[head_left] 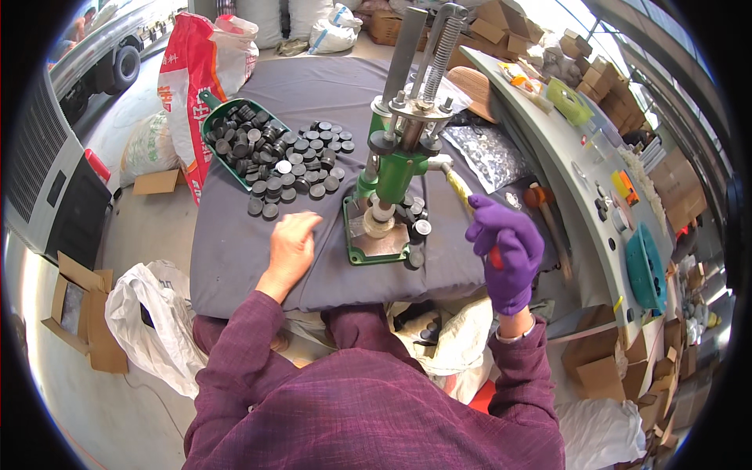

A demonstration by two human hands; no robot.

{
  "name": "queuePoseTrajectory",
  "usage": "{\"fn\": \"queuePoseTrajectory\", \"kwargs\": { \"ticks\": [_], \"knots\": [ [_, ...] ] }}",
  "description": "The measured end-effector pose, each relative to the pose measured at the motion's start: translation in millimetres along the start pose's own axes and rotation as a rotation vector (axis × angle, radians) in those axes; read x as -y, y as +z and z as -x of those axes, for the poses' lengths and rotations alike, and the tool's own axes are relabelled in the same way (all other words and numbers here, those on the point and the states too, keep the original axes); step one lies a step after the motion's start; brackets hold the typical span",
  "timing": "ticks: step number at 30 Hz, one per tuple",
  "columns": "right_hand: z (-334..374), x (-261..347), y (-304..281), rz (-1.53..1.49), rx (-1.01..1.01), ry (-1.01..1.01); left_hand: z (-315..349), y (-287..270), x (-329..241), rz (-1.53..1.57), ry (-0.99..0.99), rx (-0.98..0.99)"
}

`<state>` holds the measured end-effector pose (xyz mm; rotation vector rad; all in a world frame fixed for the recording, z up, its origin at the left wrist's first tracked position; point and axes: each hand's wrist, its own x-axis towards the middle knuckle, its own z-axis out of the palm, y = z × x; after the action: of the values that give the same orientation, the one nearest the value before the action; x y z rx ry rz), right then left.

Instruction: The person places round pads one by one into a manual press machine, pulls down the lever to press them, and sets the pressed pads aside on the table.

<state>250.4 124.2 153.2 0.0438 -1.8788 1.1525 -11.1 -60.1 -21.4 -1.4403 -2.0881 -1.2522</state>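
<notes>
A green hand press with a tall spring stands on the cloth-covered table. My right hand, in a purple glove, is wrapped round the press lever, whose red end shows between the fingers. Under the ram, a pale round die sits on the metal base plate. My bare left hand is left of the base, its fingers curled together; whatever they hold, if anything, is hidden. Beyond it, black round caps spill out of a green scoop. Several more caps lie right of the press.
A clear bag of small rings and a wooden-handled hammer lie on the table's right. Alongside runs a bench with a teal basket. White sacks and cardboard boxes stand on the floor.
</notes>
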Motion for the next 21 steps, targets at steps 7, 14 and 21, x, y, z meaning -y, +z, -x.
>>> {"fn": "queuePoseTrajectory", "kwargs": {
  "ticks": [7, 14, 21],
  "knots": [
    [-52, 11, -3, -0.181, -0.011, 0.007, -5, 3, 5, -0.242, -0.237, 0.043],
    [-59, 10, -3, -0.119, -0.022, 0.011, -16, 16, -8, 0.097, -0.245, -0.081],
    [-56, 13, -1, -0.14, -0.04, 0.011, -36, 42, -65, 0.252, -0.196, 0.061]
  ]
}}
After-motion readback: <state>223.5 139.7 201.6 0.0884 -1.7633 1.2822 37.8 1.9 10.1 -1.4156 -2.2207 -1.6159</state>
